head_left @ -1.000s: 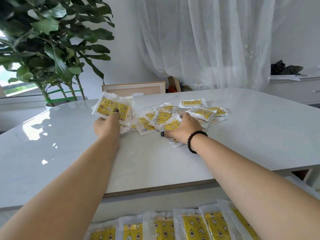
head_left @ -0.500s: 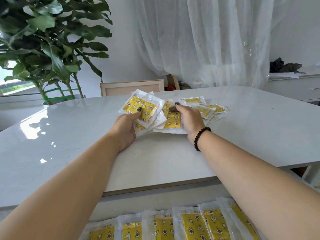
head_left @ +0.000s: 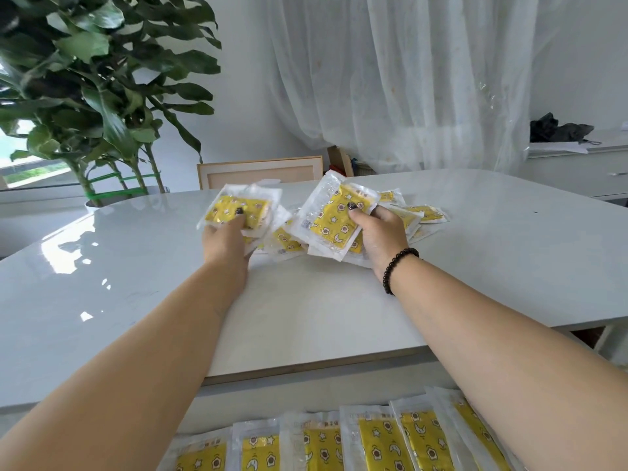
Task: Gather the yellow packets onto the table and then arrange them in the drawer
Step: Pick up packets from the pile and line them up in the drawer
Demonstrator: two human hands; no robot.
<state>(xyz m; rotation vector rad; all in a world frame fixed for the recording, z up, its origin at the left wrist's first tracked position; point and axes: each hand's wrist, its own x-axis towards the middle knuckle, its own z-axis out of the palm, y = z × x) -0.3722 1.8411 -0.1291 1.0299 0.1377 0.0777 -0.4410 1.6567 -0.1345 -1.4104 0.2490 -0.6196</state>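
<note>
**Ana:** Yellow star-printed packets in clear plastic wrap, where are they now?

**Ben:** Split three ways. The left hand (head_left: 227, 239) pinches a small stack (head_left: 240, 212), thumb on top. The right hand (head_left: 377, 232) grips another bundle (head_left: 334, 220), lifted off the loose heap (head_left: 416, 212) on the glossy white bench (head_left: 136, 283). Half a second ago that hand was pressed flat on the pile; now it has picked up.

**Ana:** Meaning?

**Ben:** Gathering looks nearly done, I'd judge. A row of packets (head_left: 384, 440) already stands in the drawer below, though its edges are cropped, so I can't tell how full it is.

**Ana:** And the room?

**Ben:** Leafy green plant (head_left: 85, 79) left, sheer white curtain (head_left: 407, 79) behind, wooden-framed chair back (head_left: 260, 171) beyond the bench.
</note>
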